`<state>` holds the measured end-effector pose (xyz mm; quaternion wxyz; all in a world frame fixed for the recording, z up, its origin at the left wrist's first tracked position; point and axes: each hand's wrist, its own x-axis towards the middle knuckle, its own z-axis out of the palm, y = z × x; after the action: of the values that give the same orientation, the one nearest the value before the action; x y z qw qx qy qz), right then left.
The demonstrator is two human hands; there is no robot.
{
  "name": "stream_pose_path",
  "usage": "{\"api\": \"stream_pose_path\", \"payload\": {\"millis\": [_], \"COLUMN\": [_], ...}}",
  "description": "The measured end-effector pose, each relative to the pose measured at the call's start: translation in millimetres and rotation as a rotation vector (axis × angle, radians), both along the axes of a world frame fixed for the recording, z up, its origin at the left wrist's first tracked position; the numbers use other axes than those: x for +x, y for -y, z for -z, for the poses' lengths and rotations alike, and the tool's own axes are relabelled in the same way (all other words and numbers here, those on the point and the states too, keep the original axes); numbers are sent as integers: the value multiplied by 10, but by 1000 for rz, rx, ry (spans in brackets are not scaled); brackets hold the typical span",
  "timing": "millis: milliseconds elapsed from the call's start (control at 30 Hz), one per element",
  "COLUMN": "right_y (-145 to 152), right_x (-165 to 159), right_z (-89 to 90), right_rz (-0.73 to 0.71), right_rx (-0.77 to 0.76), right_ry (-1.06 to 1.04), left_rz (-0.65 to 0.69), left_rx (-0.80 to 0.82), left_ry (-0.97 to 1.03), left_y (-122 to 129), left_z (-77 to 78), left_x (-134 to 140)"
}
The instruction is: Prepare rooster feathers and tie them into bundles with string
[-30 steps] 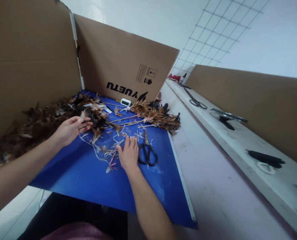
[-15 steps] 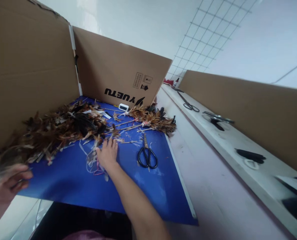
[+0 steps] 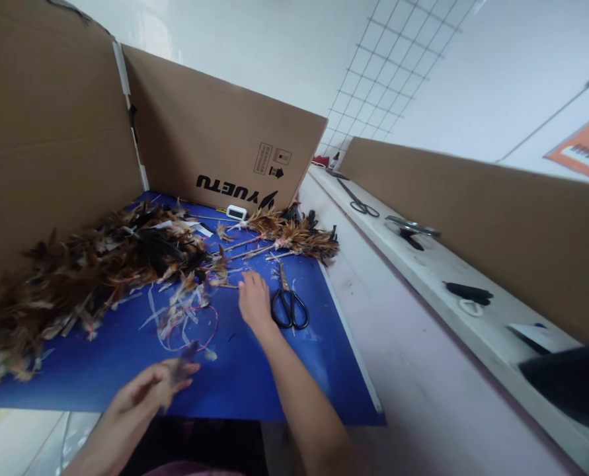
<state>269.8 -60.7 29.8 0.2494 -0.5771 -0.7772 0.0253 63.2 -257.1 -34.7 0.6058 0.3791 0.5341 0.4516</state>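
Observation:
My left hand [image 3: 148, 390] is low over the front of the blue mat [image 3: 106, 370], its fingers closed on a small brown and dark feather [image 3: 176, 380] blurred by motion. My right hand [image 3: 255, 301] lies palm down on the mat, fingers stretched forward, just left of black-handled scissors [image 3: 289, 307]. Its fingertips are beside the end of a thin stick [image 3: 225, 285]; no grip on it shows. Between the hands are tangled clear plastic strips [image 3: 175, 320] and a loop of pink string [image 3: 216, 324]. A large heap of brown and black feathers [image 3: 90, 264] covers the mat's left side.
Feather dusters [image 3: 299, 238] on sticks lie at the back right, near a small white digital display [image 3: 236, 212]. Cardboard walls [image 3: 215, 132] stand behind and left. On the ledge at right are other scissors [image 3: 363, 207] and a black-handled item [image 3: 467, 292].
My left hand has come in from the far left to the front middle with the feather. My right hand has moved right, off the plastic strips and toward the scissors. The view has shifted slightly.

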Motion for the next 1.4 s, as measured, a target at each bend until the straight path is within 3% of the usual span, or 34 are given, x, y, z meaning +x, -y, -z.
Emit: {"api": "stream_pose_path", "payload": {"millis": [67, 133, 300, 400, 500, 633, 733, 867, 1000, 1200, 1400], "right_y": [2, 39, 115, 92, 58, 65, 89, 123, 230, 490, 612], "right_x": [254, 430, 451, 207, -90, -269, -167, 42, 53, -249, -512], "right_z": [34, 68, 202, 278, 297, 257, 229, 217, 215, 220, 204], "right_rz": [-2, -32, -70, -68, -172, -343, -350, -333, -344, -552, -675], "right_rx": [3, 15, -41, -80, -92, -111, -58, -6, -26, -141, -116], "right_ry": [-28, -48, 83, 159, 143, 4, -98, -226, -281, -160, 67], "left_rz": [19, 63, -13, -193, -368, -503, -522, -549, -507, -445, -431], "left_rx": [75, 121, 187, 239, 265, 279, 280, 329, 372, 403, 413], "left_ry": [36, 51, -15, -47, -56, 87, 110, 98, 149, 231, 280], "left_y": [-235, -397, -767, -1021, -1206, -1210, -1083, -984, -1083, -1311, -1424], "left_z": [-341, -482, -341, -266, -285, -419, -560, -732, -832, -880, -886], "left_x": [290, 406, 125, -183, -451, -671, -727, -672, -508, -287, -196]}}
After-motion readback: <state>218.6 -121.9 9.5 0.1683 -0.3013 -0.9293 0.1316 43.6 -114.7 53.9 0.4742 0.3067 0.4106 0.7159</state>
